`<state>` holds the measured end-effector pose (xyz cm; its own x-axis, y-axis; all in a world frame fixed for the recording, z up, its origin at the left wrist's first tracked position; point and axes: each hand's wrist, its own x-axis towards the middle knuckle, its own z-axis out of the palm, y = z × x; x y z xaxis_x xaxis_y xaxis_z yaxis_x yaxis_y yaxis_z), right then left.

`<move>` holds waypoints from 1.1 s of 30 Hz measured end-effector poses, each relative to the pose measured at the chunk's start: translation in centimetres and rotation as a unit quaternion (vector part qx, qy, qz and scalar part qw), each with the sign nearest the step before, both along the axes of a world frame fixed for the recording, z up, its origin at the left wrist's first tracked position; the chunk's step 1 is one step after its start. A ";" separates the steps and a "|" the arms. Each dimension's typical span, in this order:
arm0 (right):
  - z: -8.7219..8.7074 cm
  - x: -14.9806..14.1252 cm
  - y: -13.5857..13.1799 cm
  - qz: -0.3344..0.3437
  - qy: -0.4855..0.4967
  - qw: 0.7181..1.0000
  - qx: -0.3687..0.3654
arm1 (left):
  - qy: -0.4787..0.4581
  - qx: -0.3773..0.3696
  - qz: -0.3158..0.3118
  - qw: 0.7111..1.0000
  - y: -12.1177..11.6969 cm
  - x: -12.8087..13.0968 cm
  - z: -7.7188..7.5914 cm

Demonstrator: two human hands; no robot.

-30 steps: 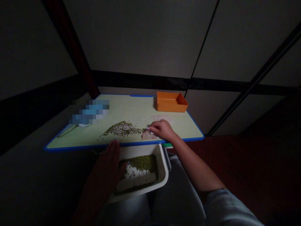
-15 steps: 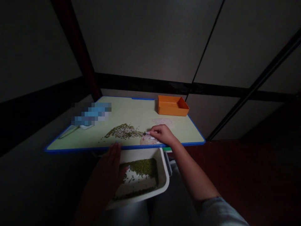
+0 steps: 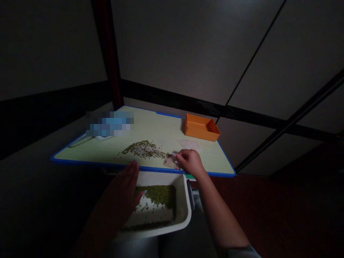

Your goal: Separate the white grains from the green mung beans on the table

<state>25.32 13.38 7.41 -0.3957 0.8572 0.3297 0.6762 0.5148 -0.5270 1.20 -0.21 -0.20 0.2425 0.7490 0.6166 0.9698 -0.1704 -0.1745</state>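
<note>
One loose pile of small green beans (image 3: 143,148) is spread on the worktop (image 3: 158,130), too many to count, with stray ones around its margins. A second lot of green beans (image 3: 160,194) lies in the one white tub (image 3: 185,215), just below the near edge of the worktop, heaped towards its far side, with scattered ones on the tub's floor.

Two hands are in view. The right hand (image 3: 190,161) is at the right end of the pile, its thumb and forefinger drawn together; whether a bean is between them is too small to tell. One pinkish patterned patch (image 3: 170,162) lies beside and partly behind this hand, and one fainter pale patch (image 3: 189,144) lies beyond it. The left hand (image 3: 122,190) is over the left part of the tub, fingers straight, thumb apart, the fingertips at the worktop's blue edge; nothing is seen in its grasp.

One orange box (image 3: 200,129), open at the top, stands at the far right of the worktop. One pixelated blue item (image 3: 111,123) is at the far left.
</note>
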 end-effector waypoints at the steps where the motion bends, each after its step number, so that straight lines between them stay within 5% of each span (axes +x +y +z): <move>1: 0.2 -0.1 -0.2 -0.014 -0.023 0.999 0.019 | -0.006 -0.005 0.000 1.000 0.0 0.0 0.0; 9: 0.2 1.0 0.1 -0.091 -0.062 0.993 0.051 | 0.005 -0.001 -0.005 1.000 -0.3 0.1 0.5; 13: -0.7 1.6 1.0 -0.074 0.061 0.995 0.006 | 0.017 0.014 -0.006 1.000 -0.3 0.2 0.7; 19: -1.5 1.9 1.6 -0.066 0.253 0.962 -0.074 | 0.014 0.019 -0.008 1.000 -0.2 0.2 0.5; 26: -0.9 1.9 0.6 -0.169 0.080 0.982 0.012 | -0.009 0.010 -0.007 1.000 0.1 -0.1 -0.3; 33: -0.5 1.7 0.4 -0.203 0.016 0.979 0.007 | -0.010 0.008 -0.009 1.000 0.0 -0.2 -0.2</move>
<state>27.04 13.73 6.93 -0.0124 0.9367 0.3499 0.8102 0.2145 -0.5455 1.01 -0.21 -0.44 0.2444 0.7350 0.6326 0.9697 -0.1862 -0.1583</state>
